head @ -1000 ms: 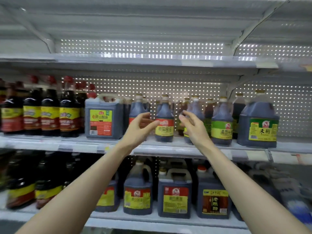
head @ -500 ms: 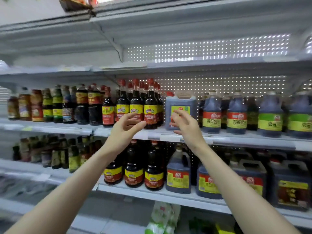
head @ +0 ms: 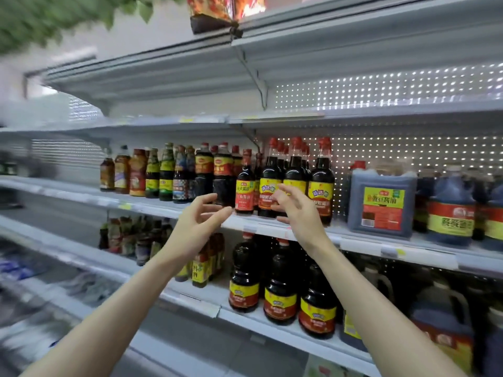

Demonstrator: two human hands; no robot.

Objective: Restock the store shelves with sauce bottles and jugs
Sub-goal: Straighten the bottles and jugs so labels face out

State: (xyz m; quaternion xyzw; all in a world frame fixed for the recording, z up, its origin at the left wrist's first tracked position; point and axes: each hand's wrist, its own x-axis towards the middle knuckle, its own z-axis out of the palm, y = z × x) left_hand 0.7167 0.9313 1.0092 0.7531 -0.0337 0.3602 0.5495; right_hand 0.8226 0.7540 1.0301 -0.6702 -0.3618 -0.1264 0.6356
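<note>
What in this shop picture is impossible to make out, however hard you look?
All in the head view:
Goods on the lower-left shelves: smeared by camera motion.
Package on the top shelf: cut off by the top edge.
Jug at the right edge: cut by the frame.
Red-capped bottle: label partly covered by the right hand.
Price tags: too small to read.

The middle shelf (head: pixel 79 195) carries a row of sauce bottles (head: pixel 294 180) with a square jug (head: pixel 381 202) to their right; the lower shelf (head: pixel 190 298) holds dark bottles (head: pixel 280 291).
</note>
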